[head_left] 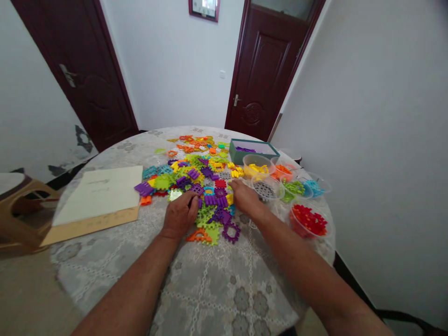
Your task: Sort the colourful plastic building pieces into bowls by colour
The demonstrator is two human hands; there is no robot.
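A pile of plastic interlocking building pieces [206, 212] in purple, green, yellow, orange and blue lies on the table between my hands. My left hand [180, 212] is closed at the pile's left side, its fingertips against a purple piece [196, 189]; whatever it grips is hidden. From the right, my right hand [245, 196] reaches in with fingers curled together, next to a red square piece [220, 184] and a yellow piece [229, 199]. What it holds, if anything, cannot be made out. Nearest me lie a purple ring-shaped piece [231, 232] and an orange triangular piece [199, 235].
Clear tubs on the right hold sorted pieces: yellow [258, 170], grey [264, 189], green [293, 188], and red [310, 220]. Behind them stands a green box [238, 155] with purple pieces. A pale sheet [101, 191] on brown card lies left on the lace-patterned tablecloth [224, 284].
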